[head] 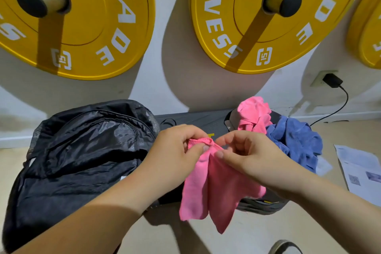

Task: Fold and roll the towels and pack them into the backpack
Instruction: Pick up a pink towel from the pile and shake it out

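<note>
A pink towel (214,187) hangs in the air at the centre, pinched along its top hem by both hands. My left hand (177,146) grips the hem on the left, and my right hand (247,150) grips it just to the right, the two hands nearly touching. A black backpack (82,150) lies on the left, its flap facing up. Behind my right hand, a crumpled pink towel (254,113) and a crumpled blue towel (294,140) are heaped together.
A black platform (195,118) sits against the wall under the towels. Yellow weight plates (86,27) hang on wall pegs above. A charger (332,80) is plugged in at the right, its cable trailing down. Printed paper (362,171) lies on the floor at right.
</note>
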Tool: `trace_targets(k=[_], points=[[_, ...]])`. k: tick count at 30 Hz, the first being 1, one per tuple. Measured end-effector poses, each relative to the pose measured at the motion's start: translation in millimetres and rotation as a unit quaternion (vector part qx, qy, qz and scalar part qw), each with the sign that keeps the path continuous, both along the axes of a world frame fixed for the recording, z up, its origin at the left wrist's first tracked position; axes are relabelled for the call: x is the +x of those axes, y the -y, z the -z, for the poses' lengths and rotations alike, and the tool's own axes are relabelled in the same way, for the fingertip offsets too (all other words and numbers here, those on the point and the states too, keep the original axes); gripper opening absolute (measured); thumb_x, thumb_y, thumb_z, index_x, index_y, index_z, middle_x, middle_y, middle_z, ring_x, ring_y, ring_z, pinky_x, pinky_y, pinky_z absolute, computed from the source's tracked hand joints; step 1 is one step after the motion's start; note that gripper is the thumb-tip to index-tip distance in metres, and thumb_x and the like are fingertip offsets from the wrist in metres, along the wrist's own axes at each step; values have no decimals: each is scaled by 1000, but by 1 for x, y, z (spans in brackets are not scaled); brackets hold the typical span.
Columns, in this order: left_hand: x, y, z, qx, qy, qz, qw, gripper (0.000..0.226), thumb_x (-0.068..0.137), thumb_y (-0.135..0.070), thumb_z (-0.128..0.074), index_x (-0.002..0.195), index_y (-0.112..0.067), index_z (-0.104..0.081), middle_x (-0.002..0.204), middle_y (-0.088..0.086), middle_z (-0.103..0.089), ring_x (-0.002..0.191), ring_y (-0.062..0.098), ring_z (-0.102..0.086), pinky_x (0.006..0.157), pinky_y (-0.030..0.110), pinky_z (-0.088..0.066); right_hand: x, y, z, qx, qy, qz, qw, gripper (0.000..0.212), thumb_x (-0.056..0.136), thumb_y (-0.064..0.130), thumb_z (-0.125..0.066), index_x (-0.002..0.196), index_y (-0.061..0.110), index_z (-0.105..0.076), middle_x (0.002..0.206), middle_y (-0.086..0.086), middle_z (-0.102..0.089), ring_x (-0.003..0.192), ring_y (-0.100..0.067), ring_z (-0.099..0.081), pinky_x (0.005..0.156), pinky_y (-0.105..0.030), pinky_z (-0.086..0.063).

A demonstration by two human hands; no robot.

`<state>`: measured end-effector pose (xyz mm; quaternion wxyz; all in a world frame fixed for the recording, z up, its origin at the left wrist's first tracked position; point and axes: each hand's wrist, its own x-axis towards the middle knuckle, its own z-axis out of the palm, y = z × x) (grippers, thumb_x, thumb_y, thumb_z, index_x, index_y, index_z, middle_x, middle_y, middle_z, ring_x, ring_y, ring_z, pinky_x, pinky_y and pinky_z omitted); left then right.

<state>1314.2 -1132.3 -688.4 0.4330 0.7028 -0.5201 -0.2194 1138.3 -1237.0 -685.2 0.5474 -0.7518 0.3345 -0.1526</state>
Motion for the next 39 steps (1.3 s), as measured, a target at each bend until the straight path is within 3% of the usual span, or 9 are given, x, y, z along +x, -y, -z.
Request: trace_targets(k=[4, 8, 14, 19, 22, 26, 30, 34, 39], points=[[18, 1, -1, -28, 15, -78, 996, 17, 87, -9, -73, 90, -26, -79, 85, -13, -74, 71, -6, -62, 68, 7, -43, -10, 15, 9, -7, -81, 17, 997, 29, 92, 30, -73, 73, 8, -68, 60, 3, -56, 58, -11, -48, 55, -26, -38], [37, 0, 0, 7, 0, -143, 990, 11, 85, -8, -77, 92, -16, -80, 76, -15, -71, 61, -12, -57, 60, 2, -40, -12, 22, 10, 76, 0, 114, 991, 22, 87, 27, -77, 77, 8, -70, 67, -4, -63, 62, -16, -53, 58, -28, -42], [39, -1, 5, 66, -40, -182, 980, 15, 78, -8, -82, 66, -13, -76, 50, -13, -63, 45, -5, -51, 50, 8, -38, -2, 13, 3, 36, 76, 170, 982, 19, 89, 22, -76, 87, 3, -74, 79, -17, -75, 66, -14, -61, 63, -33, -48], [-5, -9, -13, 33, -166, -103, 980, 13, 86, -20, -79, 78, -12, -72, 55, -5, -64, 48, 5, -52, 52, 23, -44, 7, -4, -2, -74, 46, 119, 989, 22, 97, 25, -66, 82, 13, -77, 65, 13, -68, 58, 3, -54, 56, -11, -41], [-17, -9, -12, 37, -224, -89, 970, 12, 88, -23, -76, 83, -12, -73, 61, 0, -66, 53, 9, -53, 53, 22, -44, 11, -17, -5, -86, 46, 52, 994, 22, 101, 28, -60, 95, 22, -81, 84, 15, -77, 75, 1, -66, 68, -16, -50], [-25, -10, -12, 46, -309, -63, 948, 13, 94, -6, -67, 95, -13, -77, 72, 3, -72, 58, 11, -59, 55, 16, -48, 13, -21, -6, -66, 49, 43, 996, 24, 101, 19, -59, 91, 17, -81, 79, 8, -77, 71, -4, -63, 72, -29, -56], [-28, -10, -15, 38, -410, -69, 909, 15, 94, 0, -65, 100, -5, -77, 89, 18, -78, 70, 20, -75, 58, 20, -57, 13, -17, -7, 13, 77, 119, 990, 10, 91, 14, -73, 84, 12, -81, 75, -13, -77, 73, -38, -74, 72, -60, -60], [-26, -7, -10, 49, -417, -98, 902, 12, 93, -10, -69, 99, -11, -79, 92, 16, -79, 86, 29, -77, 77, 35, -64, 15, -22, -9, 57, 101, 128, 985, 7, 88, 11, -76, 82, 7, -77, 75, -19, -75, 77, -46, -72, 70, -60, -60], [-31, -10, -7, 70, -429, -77, 897, 20, 101, -14, -59, 106, -15, -79, 100, 25, -76, 93, 34, -71, 94, 57, -56, 15, -25, -6, 22, 80, 106, 991, 10, 91, 13, -73, 86, 14, -81, 77, -6, -78, 78, -31, -76, 75, -52, -62]])
